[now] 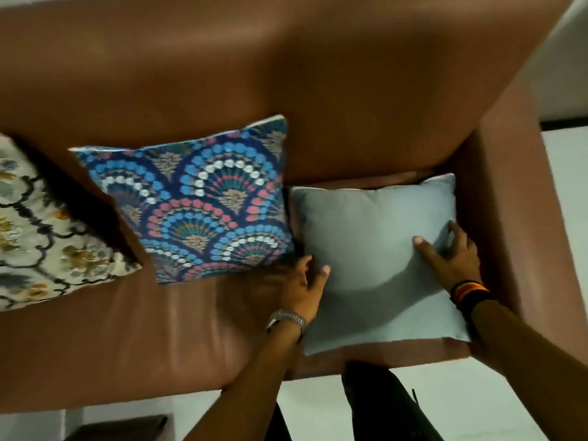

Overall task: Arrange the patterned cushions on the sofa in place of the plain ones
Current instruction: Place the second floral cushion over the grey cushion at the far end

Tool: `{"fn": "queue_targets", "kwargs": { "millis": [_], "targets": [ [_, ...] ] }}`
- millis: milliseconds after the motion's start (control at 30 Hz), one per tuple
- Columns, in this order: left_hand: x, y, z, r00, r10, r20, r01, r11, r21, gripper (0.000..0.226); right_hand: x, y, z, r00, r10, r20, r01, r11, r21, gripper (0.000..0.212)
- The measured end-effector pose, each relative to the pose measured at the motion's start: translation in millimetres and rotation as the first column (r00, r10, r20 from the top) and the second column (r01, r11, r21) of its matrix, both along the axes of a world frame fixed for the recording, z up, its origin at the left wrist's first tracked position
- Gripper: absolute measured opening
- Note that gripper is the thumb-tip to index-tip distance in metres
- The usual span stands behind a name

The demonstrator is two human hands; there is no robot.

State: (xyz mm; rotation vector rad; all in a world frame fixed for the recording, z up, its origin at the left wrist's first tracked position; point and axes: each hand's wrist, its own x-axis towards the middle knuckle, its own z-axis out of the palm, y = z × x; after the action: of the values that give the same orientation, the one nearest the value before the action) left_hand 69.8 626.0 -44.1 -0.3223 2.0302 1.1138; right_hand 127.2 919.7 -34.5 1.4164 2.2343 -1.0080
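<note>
The brown sofa [286,74] held a blue fan-patterned cushion [203,202] leaning mid-seat, a cream floral cushion [38,224] at its left, and there, the plain grey cushion [378,256] by the armrest, clamped between left hand [305,291] and right hand [451,259].

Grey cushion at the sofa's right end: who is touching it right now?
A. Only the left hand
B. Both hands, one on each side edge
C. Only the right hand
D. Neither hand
B: the left hand grips the left edge of the grey cushion and the right hand presses its right side, with the blue patterned cushion untouched beside it.
</note>
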Motion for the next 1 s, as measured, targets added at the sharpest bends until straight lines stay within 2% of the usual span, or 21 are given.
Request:
{"fn": "queue_targets", "kwargs": {
  "millis": [100,200,267,367,400,467,533,567,633,667,700,800,867,933,1000],
  "targets": [
    [12.5,45.7,-11.7,0.999,0.051,0.02,-0.05,0.997,-0.058,0.084,26.8,25.7,-5.7,0.993,-0.12,-0.013,0.112,0.954,-0.28,0.11],
    [21.4,56.3,-5.4,0.993,0.119,0.02,-0.116,0.989,-0.087,0.084,54.5,43.6,-20.4,0.994,-0.111,-0.002,0.102,0.92,-0.378,0.111],
    [19.5,47.6,11.3,0.988,0.15,0.02,-0.149,0.988,-0.028,0.074,54.2,47.8,-0.1,0.992,-0.114,-0.06,0.076,0.893,-0.443,0.1],
    [-10.3,27.7,51.4,0.99,0.104,0.092,-0.108,0.993,0.04,0.062,42.3,72.8,58.4,0.974,-0.185,-0.13,0.095,0.855,-0.511,0.069],
    [-21.3,21.7,66.6,0.984,0.107,0.141,-0.116,0.992,0.057,0.062,37.3,83.8,76.8,0.962,-0.218,-0.167,0.087,0.818,-0.569,0.073],
    [-44.0,13.2,95.4,0.971,0.13,0.199,-0.159,0.978,0.137,0.082,23.1,108.4,107.1,0.917,-0.346,-0.199,0.124,0.72,-0.683,0.081],
    [-62.8,15.0,104.1,0.963,0.208,0.17,-0.225,0.97,0.09,0.138,2.6,124.4,120.1,0.838,-0.484,-0.251,0.148,0.644,-0.751,0.071],
    [-69.9,20.3,105.5,0.95,0.25,0.187,-0.271,0.958,0.093,0.145,-8.0,130.3,118.9,0.816,-0.511,-0.271,0.134,0.623,-0.771,0.074],
    [-83.6,40.2,100.6,0.923,0.34,0.179,-0.366,0.92,0.143,0.096,-32.9,130.6,112.8,0.774,-0.543,-0.327,0.128,0.639,-0.758,0.08],
    [-91.9,51.0,95.0,0.927,0.356,0.117,-0.371,0.919,0.137,0.084,-45.1,127.6,106.2,0.764,-0.549,-0.338,0.138,0.652,-0.746,0.08],
    [-98.7,64.0,88.2,0.935,0.35,0.059,-0.354,0.929,0.11,0.088,-60.2,122.2,100.2,0.764,-0.537,-0.358,0.145,0.683,-0.716,0.077],
    [-109.1,86.2,56.6,0.961,0.256,-0.104,-0.259,0.966,-0.019,0.129,-95.8,98.4,81.5,0.819,-0.37,-0.438,0.038,0.797,-0.603,0.069],
    [-106.8,95.1,49.2,0.983,0.168,-0.069,-0.174,0.98,-0.097,0.14,-108.8,81.3,72.6,0.835,-0.255,-0.488,-0.026,0.867,-0.498,0.074],
    [-104.8,109.6,62.5,0.986,0.164,-0.034,-0.166,0.982,-0.086,0.139,-114.8,67.6,75.8,0.856,-0.23,-0.462,0.004,0.898,-0.44,0.084],
    [-99.7,113.5,65.3,0.969,0.236,-0.066,-0.238,0.971,-0.013,0.12,-116.0,58.8,88.4,0.856,-0.223,-0.467,0.012,0.911,-0.411,0.088]
  ]
}}
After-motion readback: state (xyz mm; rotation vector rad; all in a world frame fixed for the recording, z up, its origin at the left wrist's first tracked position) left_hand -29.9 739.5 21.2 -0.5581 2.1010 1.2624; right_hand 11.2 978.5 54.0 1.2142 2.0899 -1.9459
